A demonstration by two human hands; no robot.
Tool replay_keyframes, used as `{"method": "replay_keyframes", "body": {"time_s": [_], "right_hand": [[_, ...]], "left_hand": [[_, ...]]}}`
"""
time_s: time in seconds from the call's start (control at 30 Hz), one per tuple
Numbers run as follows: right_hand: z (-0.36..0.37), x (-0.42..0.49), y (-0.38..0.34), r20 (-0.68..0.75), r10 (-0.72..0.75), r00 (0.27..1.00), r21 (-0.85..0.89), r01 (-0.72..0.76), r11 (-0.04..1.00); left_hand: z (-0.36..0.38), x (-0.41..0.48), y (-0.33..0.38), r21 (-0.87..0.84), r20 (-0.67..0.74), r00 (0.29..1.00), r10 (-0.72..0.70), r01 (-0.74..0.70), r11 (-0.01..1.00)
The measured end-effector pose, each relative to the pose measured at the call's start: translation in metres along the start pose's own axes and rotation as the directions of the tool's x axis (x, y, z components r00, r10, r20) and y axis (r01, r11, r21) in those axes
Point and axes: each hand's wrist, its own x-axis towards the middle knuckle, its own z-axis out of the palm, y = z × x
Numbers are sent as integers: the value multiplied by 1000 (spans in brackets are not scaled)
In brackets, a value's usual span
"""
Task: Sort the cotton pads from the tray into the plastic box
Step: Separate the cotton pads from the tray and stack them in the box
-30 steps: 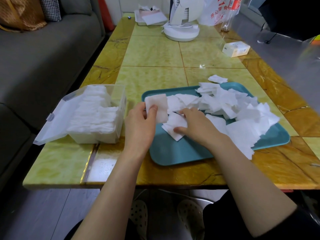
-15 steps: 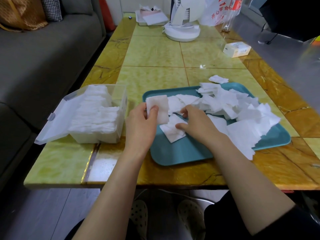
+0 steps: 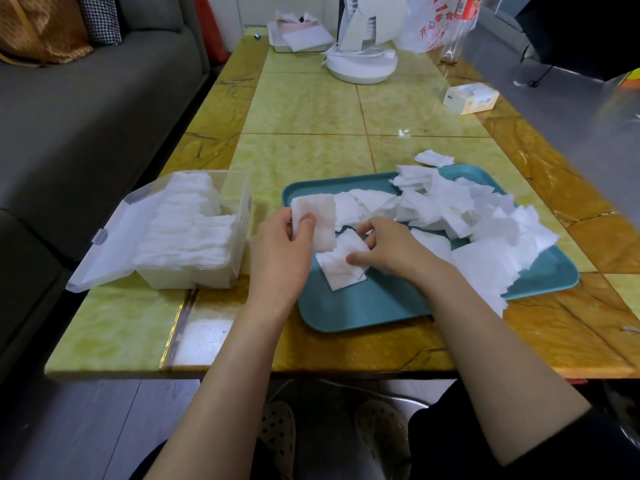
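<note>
On the table (image 3: 304,109), at your left: plastic box (image 3: 244,216), lid open, holding a dense bank of stacked pads (image 3: 187,233), some room left at its far right corner. At your right: teal tray (image 3: 363,306), bearing a large loose heap of cotton pads (image 3: 485,220), unsorted; one stray pad (image 3: 433,158) lies on the table beyond the tray's far rim. Your left hand (image 3: 280,251) grips a small stack (image 3: 320,220) upright; your right hand (image 3: 391,247) pinches a flat pad (image 3: 341,268) on the tray. Judged: roughly half done, many pads remaining.
</note>
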Motion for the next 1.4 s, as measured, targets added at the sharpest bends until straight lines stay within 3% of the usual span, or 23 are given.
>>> {"method": "replay_keyframes", "body": {"time_s": [0.13,0.33,0.6,0.83,1.07,1.17,1.23,1.4], "right_hand": [[0,-2,-1,-2,-30,1000,-18,30,999],[-2,-5,-1,-165,-73,984,-96,58,994],[-9,-3,-7,-399,-86,913,63,121,991],[-11,-6,-12,-306,-77,949,249,157,956],[-7,-8,-8,-181,-34,983,224,75,972],[-10,-14,-2,-128,-8,992,58,15,998],[-12,-17,2,-141,17,990,-55,-25,998],[-22,-13,-4,-295,-21,955,63,42,997]], "left_hand": [[1,-1,1,13,2,1000,-2,2,1000],[1,-1,0,-2,4,1000,-6,6,1000],[0,-2,-1,2,-16,1000,-17,17,1000],[2,-2,0,12,-21,998,-52,52,999],[-2,1,6,-189,3,990,-138,136,972],[-4,0,7,-185,18,989,-150,150,971],[-4,0,8,-176,17,988,-155,155,972],[-3,1,5,-148,6,991,-133,133,980]]}}
